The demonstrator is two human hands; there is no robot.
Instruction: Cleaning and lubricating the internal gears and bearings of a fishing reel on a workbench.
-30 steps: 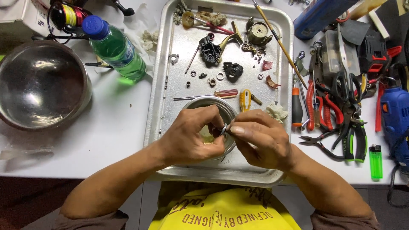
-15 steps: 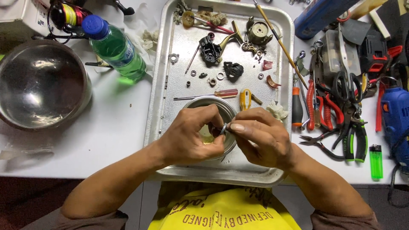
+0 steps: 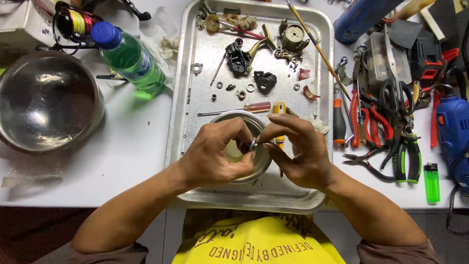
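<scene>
Both hands meet over the middle of the metal tray [image 3: 183, 98], fingertips nearly touching. Left hand [image 3: 215, 156] pinches a small toothed metal part [image 3: 253, 144], prob. a gear, betw. thumb and forefinger. Right hand [image 3: 298, 151] comes in from the other side, fingers closed on a thin dark tool [image 3: 266, 143] whose tip touches the part; too small to tell what kind. Part sits right betw. the two hands, just above a small round tin [image 3: 261, 161] w/ pale liquid, which lies partly hidden under them.

Farther up the tray: small screwdriver w/ red handle [image 3: 244, 108], washers and dark mechanism bits.

Packages etc.: green plastic bottle [image 3: 132, 58] w/ blue cap and a blue label band, lying tilted left of the tray, top left. Steel bowl [image 3: 46, 100] far left. Green lighter [image 3: 431, 182] upright at right edge, beside a heap of pliers [image 3: 386, 127] w/ red and green grips. Blue drill [image 3: 454, 132] at far right.
</scene>
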